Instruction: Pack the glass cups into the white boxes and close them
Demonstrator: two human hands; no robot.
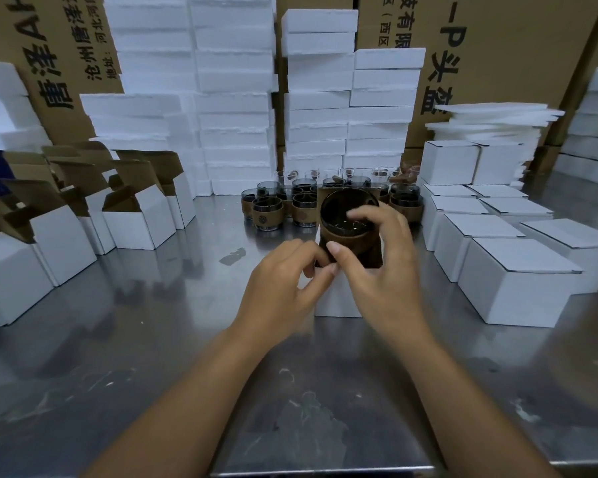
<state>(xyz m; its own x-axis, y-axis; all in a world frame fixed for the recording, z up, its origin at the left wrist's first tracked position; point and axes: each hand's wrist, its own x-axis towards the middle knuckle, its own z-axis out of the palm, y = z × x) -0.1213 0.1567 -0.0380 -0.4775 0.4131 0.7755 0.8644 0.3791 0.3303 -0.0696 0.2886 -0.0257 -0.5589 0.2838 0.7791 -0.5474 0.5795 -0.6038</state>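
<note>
A dark glass cup with a brown sleeve (346, 219) sits tilted in the mouth of an open white box (335, 298) at the table's middle. My right hand (377, 270) curls over the cup, thumb on its sleeve and fingers on its rim. My left hand (283, 277) pinches the box's near left edge beside the cup. Behind them stands a cluster of several more glass cups (301, 205).
Open white boxes with brown flaps (139, 219) line the left side. Closed white boxes (518, 281) fill the right side. White foam stacks (235, 98) and cardboard cartons (497, 46) wall the back. The steel table (152, 339) stretches toward me.
</note>
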